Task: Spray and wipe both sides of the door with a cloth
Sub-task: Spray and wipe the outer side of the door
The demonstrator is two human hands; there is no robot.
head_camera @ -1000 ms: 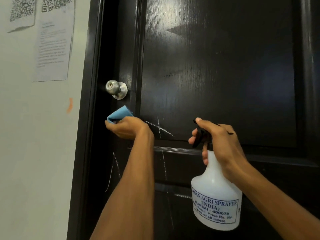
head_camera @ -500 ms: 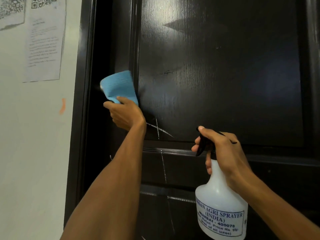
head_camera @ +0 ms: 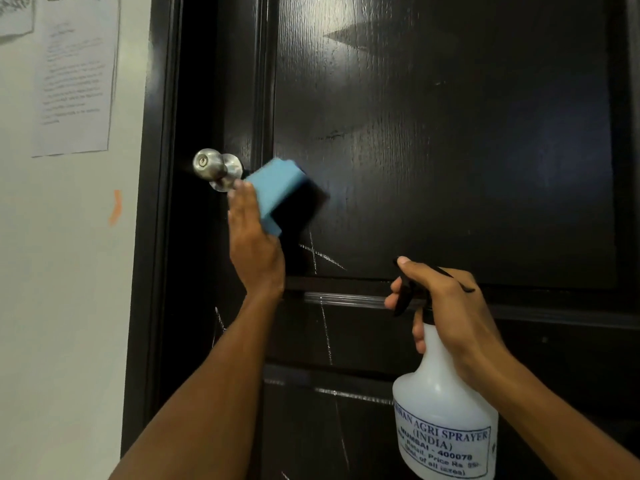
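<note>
The dark panelled door (head_camera: 450,133) fills most of the view, with white scratch marks low on the panel and rails. My left hand (head_camera: 254,244) holds a folded blue cloth (head_camera: 277,188) against the door, just right of the steel knob (head_camera: 211,168); its fingertips nearly touch the knob's plate, and the thumb is hidden behind the cloth. My right hand (head_camera: 446,313) grips the neck and black trigger head of a white spray bottle (head_camera: 440,410), held upright in front of the door's lower right.
The dark door frame (head_camera: 152,237) runs down the left of the door. Beyond it, a pale wall (head_camera: 62,306) carries taped printed sheets (head_camera: 74,74) and an orange mark (head_camera: 116,206).
My left hand swept the cloth from below the knob up over it, then right and down onto the panel's edge. The right hand and bottle stayed about where they were.
</note>
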